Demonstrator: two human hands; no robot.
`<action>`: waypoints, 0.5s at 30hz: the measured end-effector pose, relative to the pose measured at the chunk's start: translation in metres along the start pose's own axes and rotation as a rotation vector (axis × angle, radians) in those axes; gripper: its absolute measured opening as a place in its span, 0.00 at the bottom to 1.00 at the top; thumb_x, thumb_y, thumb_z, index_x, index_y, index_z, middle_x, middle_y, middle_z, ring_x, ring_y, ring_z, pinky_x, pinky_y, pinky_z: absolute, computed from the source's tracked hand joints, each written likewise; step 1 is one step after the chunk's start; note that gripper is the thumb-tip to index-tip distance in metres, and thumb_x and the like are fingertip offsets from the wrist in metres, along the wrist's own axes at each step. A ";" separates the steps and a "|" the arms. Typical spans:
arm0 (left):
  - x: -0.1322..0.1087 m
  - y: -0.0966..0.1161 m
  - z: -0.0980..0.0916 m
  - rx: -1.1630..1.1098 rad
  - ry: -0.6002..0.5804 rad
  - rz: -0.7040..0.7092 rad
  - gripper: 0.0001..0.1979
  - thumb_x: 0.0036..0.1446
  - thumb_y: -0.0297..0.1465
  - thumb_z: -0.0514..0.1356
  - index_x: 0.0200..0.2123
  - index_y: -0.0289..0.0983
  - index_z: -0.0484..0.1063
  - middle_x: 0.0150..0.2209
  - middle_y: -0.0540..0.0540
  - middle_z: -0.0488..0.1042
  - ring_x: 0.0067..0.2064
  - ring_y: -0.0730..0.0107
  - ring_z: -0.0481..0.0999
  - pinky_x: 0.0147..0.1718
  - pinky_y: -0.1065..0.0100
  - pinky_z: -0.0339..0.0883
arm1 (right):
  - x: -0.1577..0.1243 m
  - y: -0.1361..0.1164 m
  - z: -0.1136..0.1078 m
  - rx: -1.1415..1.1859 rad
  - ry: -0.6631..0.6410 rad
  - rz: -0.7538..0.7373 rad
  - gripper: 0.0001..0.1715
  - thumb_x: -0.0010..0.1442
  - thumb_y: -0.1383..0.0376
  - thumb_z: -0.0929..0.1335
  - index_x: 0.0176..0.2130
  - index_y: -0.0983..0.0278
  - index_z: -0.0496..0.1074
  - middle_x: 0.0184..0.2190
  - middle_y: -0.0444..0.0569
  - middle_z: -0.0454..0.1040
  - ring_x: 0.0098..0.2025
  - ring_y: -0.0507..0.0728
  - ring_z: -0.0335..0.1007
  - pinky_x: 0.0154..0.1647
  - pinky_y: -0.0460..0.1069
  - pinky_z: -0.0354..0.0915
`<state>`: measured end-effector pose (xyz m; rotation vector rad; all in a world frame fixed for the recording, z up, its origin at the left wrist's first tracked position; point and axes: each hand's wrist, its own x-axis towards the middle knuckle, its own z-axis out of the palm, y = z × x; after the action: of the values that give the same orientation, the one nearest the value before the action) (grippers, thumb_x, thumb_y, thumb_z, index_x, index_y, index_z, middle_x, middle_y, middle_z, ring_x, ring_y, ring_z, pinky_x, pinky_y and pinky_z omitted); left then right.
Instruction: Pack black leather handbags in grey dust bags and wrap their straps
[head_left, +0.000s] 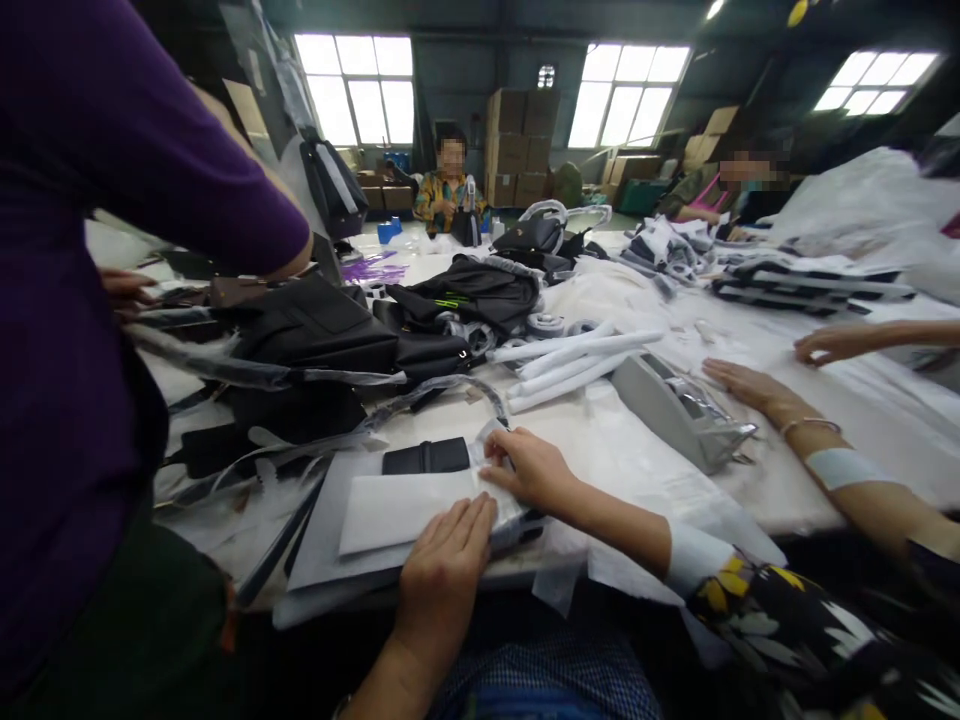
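Note:
On the table before me lies a flat bundle with a white sheet [409, 510] on top and a black leather-like piece [425, 457] showing beyond its far edge. My left hand [450, 560] rests flat on the sheet's right end, fingers stretched out together. Coming in from the right in a floral sleeve, my right hand [529, 470] has its fingers bent and pinched at the white wrapping [484, 450] on the bundle's right end. Past the bundle curves a handle wrapped in clear plastic [450, 385]. A grey tape dispenser [679, 410] stands to the right.
Black bags [315, 325] are heaped at left, with white paper rolls [577, 360] nearer the middle. A person in purple [187, 170] stands close at left. At right, a co-worker's hand [750, 385] lies on the table. Another hand [832, 343] is beyond it.

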<state>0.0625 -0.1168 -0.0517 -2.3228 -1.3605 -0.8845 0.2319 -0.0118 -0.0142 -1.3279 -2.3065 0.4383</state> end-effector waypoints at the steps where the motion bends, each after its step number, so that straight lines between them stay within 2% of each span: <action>1: 0.000 -0.001 0.000 0.016 -0.002 0.003 0.19 0.67 0.23 0.48 0.54 0.36 0.73 0.50 0.47 0.80 0.47 0.60 0.80 0.44 0.60 0.73 | -0.002 0.000 0.000 0.027 0.021 -0.004 0.13 0.55 0.66 0.76 0.38 0.59 0.70 0.29 0.42 0.74 0.37 0.56 0.70 0.32 0.47 0.60; 4: -0.003 -0.006 0.000 0.059 -0.015 0.046 0.19 0.67 0.24 0.48 0.56 0.35 0.71 0.50 0.45 0.80 0.47 0.60 0.80 0.45 0.61 0.72 | -0.013 0.011 -0.010 0.076 0.081 -0.028 0.10 0.57 0.68 0.75 0.38 0.60 0.72 0.32 0.42 0.77 0.37 0.53 0.72 0.36 0.46 0.66; 6: -0.005 -0.012 0.003 0.070 -0.018 0.090 0.19 0.67 0.26 0.49 0.58 0.36 0.70 0.51 0.46 0.79 0.48 0.60 0.79 0.45 0.62 0.71 | -0.026 0.029 -0.030 0.076 0.147 -0.015 0.08 0.60 0.68 0.73 0.40 0.61 0.73 0.36 0.43 0.78 0.37 0.51 0.74 0.39 0.45 0.68; 8: -0.006 -0.017 0.006 0.068 0.006 0.113 0.20 0.67 0.27 0.49 0.58 0.37 0.69 0.51 0.46 0.79 0.48 0.61 0.79 0.46 0.62 0.70 | -0.042 0.056 -0.063 0.036 0.267 0.065 0.07 0.62 0.65 0.71 0.43 0.61 0.74 0.39 0.44 0.79 0.38 0.51 0.76 0.41 0.45 0.70; 11: -0.006 -0.018 0.009 0.056 0.050 0.128 0.20 0.67 0.27 0.48 0.57 0.37 0.70 0.50 0.46 0.79 0.46 0.61 0.79 0.46 0.63 0.69 | -0.065 0.106 -0.129 -0.093 0.438 0.256 0.09 0.64 0.64 0.68 0.44 0.63 0.75 0.42 0.50 0.79 0.39 0.55 0.77 0.44 0.51 0.72; 13: -0.005 -0.018 0.009 0.048 0.066 0.129 0.20 0.66 0.26 0.49 0.57 0.37 0.70 0.49 0.46 0.80 0.46 0.62 0.80 0.46 0.63 0.69 | -0.074 0.136 -0.170 -0.165 0.484 0.348 0.09 0.64 0.64 0.67 0.40 0.66 0.76 0.41 0.55 0.79 0.41 0.59 0.76 0.46 0.54 0.71; 15: -0.007 -0.018 0.010 0.043 0.074 0.133 0.20 0.65 0.26 0.49 0.57 0.37 0.70 0.49 0.46 0.80 0.46 0.61 0.80 0.46 0.63 0.70 | -0.077 0.159 -0.199 -0.214 0.475 0.398 0.10 0.64 0.62 0.68 0.36 0.67 0.77 0.40 0.57 0.78 0.43 0.60 0.75 0.48 0.54 0.70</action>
<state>0.0481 -0.1067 -0.0645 -2.2943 -1.1686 -0.8828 0.4858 0.0098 0.0631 -1.7798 -1.7360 -0.0179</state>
